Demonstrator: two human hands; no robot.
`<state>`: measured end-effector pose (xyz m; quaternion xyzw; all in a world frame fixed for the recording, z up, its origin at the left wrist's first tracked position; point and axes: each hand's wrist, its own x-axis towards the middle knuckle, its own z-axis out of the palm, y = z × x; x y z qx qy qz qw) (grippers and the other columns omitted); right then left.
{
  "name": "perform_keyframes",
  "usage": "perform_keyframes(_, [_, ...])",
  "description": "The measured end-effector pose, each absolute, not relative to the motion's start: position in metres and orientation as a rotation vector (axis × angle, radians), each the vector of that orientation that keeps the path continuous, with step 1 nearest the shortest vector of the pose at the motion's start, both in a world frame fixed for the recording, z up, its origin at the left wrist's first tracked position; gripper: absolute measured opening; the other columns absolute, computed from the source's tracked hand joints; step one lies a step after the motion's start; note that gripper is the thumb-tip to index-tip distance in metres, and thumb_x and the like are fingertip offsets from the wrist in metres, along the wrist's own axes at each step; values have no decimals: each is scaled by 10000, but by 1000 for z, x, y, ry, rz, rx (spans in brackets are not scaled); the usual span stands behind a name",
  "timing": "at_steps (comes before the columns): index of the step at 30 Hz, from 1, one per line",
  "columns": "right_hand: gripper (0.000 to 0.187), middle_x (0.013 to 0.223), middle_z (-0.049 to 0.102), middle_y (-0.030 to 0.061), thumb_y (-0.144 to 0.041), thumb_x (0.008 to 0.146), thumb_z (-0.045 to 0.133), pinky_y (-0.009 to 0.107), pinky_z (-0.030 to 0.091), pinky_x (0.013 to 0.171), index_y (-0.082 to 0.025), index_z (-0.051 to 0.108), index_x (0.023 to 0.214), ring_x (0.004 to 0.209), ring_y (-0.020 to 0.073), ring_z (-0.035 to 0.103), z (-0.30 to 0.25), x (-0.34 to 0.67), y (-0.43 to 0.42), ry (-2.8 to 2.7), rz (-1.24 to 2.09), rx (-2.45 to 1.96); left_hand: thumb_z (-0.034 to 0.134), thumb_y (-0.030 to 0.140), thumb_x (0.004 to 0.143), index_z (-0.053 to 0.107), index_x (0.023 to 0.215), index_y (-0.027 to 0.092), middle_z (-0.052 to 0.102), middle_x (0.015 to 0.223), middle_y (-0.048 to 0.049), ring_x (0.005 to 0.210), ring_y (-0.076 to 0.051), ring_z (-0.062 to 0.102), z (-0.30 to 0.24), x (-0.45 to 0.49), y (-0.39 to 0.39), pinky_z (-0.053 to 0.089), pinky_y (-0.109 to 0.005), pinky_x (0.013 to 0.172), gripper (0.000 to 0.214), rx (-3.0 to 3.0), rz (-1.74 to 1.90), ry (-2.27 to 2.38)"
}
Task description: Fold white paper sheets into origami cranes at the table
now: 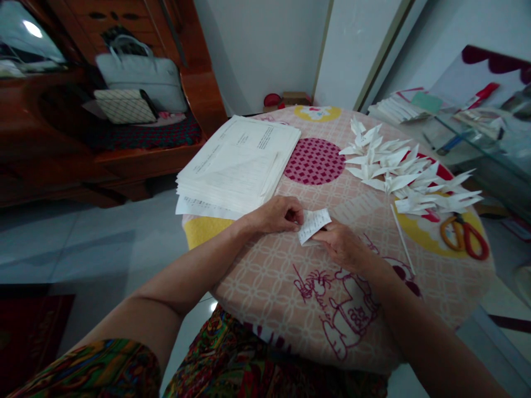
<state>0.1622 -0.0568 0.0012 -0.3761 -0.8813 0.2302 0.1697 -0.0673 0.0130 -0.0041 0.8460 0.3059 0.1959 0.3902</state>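
A small piece of printed paper point(314, 224), apparently folded, is held between my two hands above the round table. My left hand point(279, 214) pinches its left edge with curled fingers. From the right, my right hand point(341, 240) grips the other side, its fingers partly hidden behind the paper. Beyond my left hand lies a thick stack of printed sheets point(240, 160). Several folded white paper cranes point(394, 166) are heaped at the far right of the table. Just past my right hand rests a loose strip of paper point(359, 207).
Scissors point(463, 236) with orange and red handles lie near the table's right edge, beside a thin white stick point(402, 239). A patterned cloth point(265, 276) covers the table. A glass shelf point(468, 138) with papers stands at right, a wooden bench point(145, 160) with bags at left.
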Motion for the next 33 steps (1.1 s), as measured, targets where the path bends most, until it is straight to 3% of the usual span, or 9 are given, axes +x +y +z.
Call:
perform_keyframes(9, [430,1081,732,115,-19,817,521,395,520,929,-210,780,1102,1084,266,633,-1,159,-55,-2542,603,-1097,720,169,657,731,859,139,643,810,-10,710,-112,562,-4,-68,14,435,-223,642,205,2164,488,784])
perform_keyframes(12, [459,1142,717,107,-7,813,508,395,508,952,-224,768,1123,1114,256,625,-4,159,-55,-2507,567,-1052,707,145,654,726,861,143,641,812,-7,709,-110,561,-3,-68,13,432,-223,642,207,2197,490,782])
perform_keyframes(15, [450,1190,688,116,-18,838,492,400,498,961,-223,757,1137,1137,257,608,-4,158,-57,-2489,560,-1046,698,128,656,720,862,144,632,796,-5,709,-113,555,-2,-67,11,424,-226,641,208,2239,491,787])
perform_keyframes(19, [380,1093,666,122,-76,892,480,381,498,893,-209,757,1117,1035,244,601,-3,154,-60,-2519,557,-1124,683,117,672,704,864,139,625,776,-3,687,-105,539,-3,-64,8,413,-229,632,195,2290,524,802])
perform_keyframes(23, [410,985,620,109,-80,915,439,349,482,812,-196,733,1177,910,215,573,-1,151,-62,-2542,545,-1187,696,217,731,687,876,130,642,765,-12,671,-100,543,1,-64,5,424,-227,626,169,2210,557,796])
perform_keyframes(27, [417,1008,616,111,-106,956,405,346,472,825,-198,699,1237,938,217,560,3,149,-64,-2576,517,-1216,616,413,860,674,1003,117,692,840,-54,705,-111,606,14,-69,3,466,-229,641,334,1971,548,778])
perform_keyframes(30, [380,1029,626,103,-143,980,409,347,468,848,-216,704,1209,964,218,558,4,147,-65,-2605,493,-1241,632,542,834,643,1109,120,701,937,-89,793,-149,646,22,-70,-2,501,-251,677,504,1931,593,752])
perform_keyframes(33, [365,1036,632,105,-145,988,393,338,465,842,-206,712,1157,976,220,560,6,145,-65,-2605,477,-1275,741,527,748,627,1137,128,697,968,-89,808,-162,647,25,-64,-9,507,-260,688,569,1996,616,856])
